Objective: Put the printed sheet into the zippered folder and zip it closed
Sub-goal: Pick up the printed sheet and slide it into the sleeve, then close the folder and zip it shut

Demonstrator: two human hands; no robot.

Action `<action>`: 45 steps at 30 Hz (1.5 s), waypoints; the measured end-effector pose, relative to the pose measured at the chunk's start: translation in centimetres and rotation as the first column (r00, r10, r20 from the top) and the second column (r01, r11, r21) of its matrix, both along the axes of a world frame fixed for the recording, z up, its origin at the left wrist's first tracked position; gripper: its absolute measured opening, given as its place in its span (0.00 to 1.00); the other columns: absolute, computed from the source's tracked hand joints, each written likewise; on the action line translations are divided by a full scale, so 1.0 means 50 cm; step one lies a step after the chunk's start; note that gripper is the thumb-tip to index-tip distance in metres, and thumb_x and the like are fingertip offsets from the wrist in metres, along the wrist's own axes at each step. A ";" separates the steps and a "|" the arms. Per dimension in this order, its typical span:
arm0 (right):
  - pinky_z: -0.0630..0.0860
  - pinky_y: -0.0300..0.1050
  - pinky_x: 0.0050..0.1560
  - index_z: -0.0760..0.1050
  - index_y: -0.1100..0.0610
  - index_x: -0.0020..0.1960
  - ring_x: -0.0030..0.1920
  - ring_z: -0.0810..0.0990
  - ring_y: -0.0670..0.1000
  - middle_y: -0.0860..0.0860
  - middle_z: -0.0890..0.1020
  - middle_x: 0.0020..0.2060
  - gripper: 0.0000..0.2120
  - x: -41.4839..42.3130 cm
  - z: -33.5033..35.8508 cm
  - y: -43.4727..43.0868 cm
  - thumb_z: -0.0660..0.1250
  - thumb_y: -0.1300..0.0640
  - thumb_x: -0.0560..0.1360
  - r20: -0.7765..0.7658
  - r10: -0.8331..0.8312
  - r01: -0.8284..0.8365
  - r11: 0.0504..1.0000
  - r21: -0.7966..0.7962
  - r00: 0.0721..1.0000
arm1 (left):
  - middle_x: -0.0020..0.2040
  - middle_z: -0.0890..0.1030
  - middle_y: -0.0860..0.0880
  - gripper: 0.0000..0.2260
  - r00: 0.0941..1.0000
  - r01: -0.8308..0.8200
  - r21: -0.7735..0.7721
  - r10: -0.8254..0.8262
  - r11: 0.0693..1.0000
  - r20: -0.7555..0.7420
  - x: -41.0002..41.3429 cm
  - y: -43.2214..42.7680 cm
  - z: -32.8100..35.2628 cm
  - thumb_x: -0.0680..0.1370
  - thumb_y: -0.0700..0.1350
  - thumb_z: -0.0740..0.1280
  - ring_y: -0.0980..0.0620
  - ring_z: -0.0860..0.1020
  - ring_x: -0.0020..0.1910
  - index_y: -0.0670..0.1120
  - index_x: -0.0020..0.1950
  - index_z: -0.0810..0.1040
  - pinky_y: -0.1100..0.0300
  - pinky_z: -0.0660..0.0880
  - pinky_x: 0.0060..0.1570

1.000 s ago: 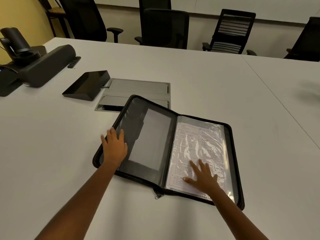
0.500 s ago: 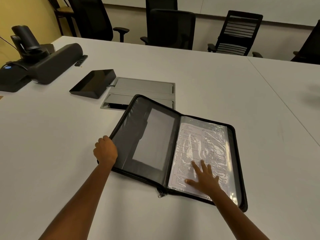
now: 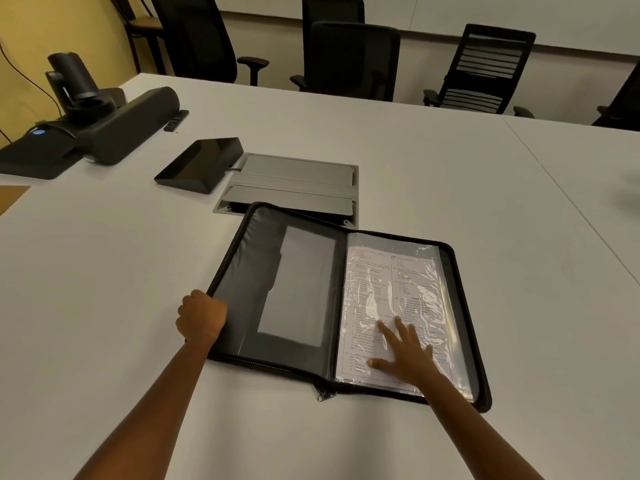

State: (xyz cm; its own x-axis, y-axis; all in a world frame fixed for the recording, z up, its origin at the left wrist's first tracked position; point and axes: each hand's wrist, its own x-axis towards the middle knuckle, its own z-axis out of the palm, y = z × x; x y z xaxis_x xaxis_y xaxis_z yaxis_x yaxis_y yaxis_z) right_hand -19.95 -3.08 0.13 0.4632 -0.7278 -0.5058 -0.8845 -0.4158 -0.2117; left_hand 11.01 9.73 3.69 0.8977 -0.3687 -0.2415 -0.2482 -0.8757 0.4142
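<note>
Crinkled clear plastic covers the printed sheet (image 3: 391,306) inside the open zippered folder (image 3: 277,292).

The zippered folder (image 3: 298,296) lay open on the counter (image 3: 415,161), toward its near edge — the printed sheet (image 3: 391,306) in its right half. Just behind the folder sat a cable hatch (image 3: 294,185); left of that a tablet (image 3: 201,164), and a speaker bar (image 3: 128,126) near the far-left corner.
</note>
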 end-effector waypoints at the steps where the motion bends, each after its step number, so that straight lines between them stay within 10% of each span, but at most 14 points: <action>1: 0.47 0.68 0.70 0.39 0.47 0.74 0.75 0.40 0.60 0.54 0.39 0.75 0.42 0.000 0.001 -0.001 0.60 0.36 0.71 0.002 -0.004 0.004 1.000 0.005 1.000 | 0.57 0.75 0.34 0.14 1.000 -0.010 -0.038 0.009 0.999 -0.019 0.004 -0.002 0.011 0.78 0.40 0.58 0.35 0.75 0.55 0.33 0.59 0.70 0.46 0.72 0.54; 9: 0.56 0.63 0.72 0.46 0.50 0.74 0.75 0.48 0.59 0.56 0.46 0.76 0.36 -0.002 0.017 0.021 0.61 0.43 0.74 0.186 -0.165 0.167 0.986 0.003 0.969 | 0.30 0.71 0.46 0.21 0.985 0.151 -0.300 -0.168 0.942 -0.033 -0.004 -0.049 0.159 0.80 0.50 0.54 0.45 0.72 0.37 0.42 0.29 0.67 0.58 0.64 0.36; 17: 0.70 0.53 0.64 0.65 0.57 0.68 0.65 0.72 0.58 0.59 0.72 0.66 0.23 0.022 0.130 -0.003 0.59 0.48 0.77 0.558 -0.315 0.297 0.947 0.127 0.767 | 0.29 0.70 0.48 0.21 0.905 0.340 -0.509 -0.422 0.790 -0.050 -0.126 -0.132 0.263 0.81 0.53 0.54 0.51 0.71 0.29 0.45 0.30 0.66 0.62 0.66 0.30; 23: 0.76 0.43 0.43 0.70 0.58 0.63 0.49 0.79 0.56 0.59 0.79 0.56 0.18 0.011 0.258 -0.026 0.56 0.49 0.78 0.710 -0.556 0.373 0.827 0.420 0.433 | 0.32 0.79 0.47 0.16 0.746 0.475 -0.596 -0.655 0.647 -0.116 -0.246 -0.152 0.259 0.82 0.49 0.53 0.54 0.77 0.25 0.43 0.51 0.77 0.73 0.66 0.19; 31: 0.74 0.44 0.43 0.71 0.61 0.61 0.47 0.78 0.55 0.55 0.79 0.49 0.27 -0.065 0.327 -0.064 0.49 0.41 0.78 0.627 -0.651 0.542 0.740 0.399 0.427 | 0.43 0.81 0.43 0.14 0.602 0.694 -0.378 -0.782 0.613 -0.162 -0.353 -0.172 0.145 0.80 0.49 0.57 0.46 0.78 0.42 0.44 0.41 0.76 0.54 0.74 0.47; 38: 0.75 0.46 0.41 0.76 0.63 0.44 0.41 0.78 0.57 0.61 0.79 0.46 0.13 -0.167 0.254 -0.093 0.60 0.54 0.77 0.566 -0.667 0.616 0.719 0.321 0.483 | 0.62 0.74 0.41 0.17 0.617 0.764 -0.076 -0.760 0.640 -0.205 -0.366 -0.171 0.038 0.80 0.50 0.58 0.43 0.76 0.58 0.41 0.63 0.71 0.51 0.75 0.59; 45: 0.71 0.57 0.63 0.66 0.64 0.66 0.61 0.73 0.63 0.62 0.73 0.64 0.22 -0.217 0.148 -0.106 0.64 0.59 0.75 0.458 -0.761 0.717 0.623 0.314 0.460 | 0.64 0.70 0.39 0.17 0.650 0.744 0.003 -0.723 0.668 -0.236 -0.374 -0.161 -0.008 0.81 0.48 0.57 0.41 0.75 0.59 0.39 0.66 0.67 0.51 0.74 0.57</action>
State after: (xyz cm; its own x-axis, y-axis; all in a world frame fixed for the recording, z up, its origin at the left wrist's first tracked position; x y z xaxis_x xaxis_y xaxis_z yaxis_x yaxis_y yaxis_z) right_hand -30.82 -8.40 7.52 -0.0435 -0.8985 -0.4368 -0.5936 0.3750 -0.7121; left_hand -7.66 1.70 3.29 0.2714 -0.8520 -0.4476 -0.7487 -0.4792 0.4581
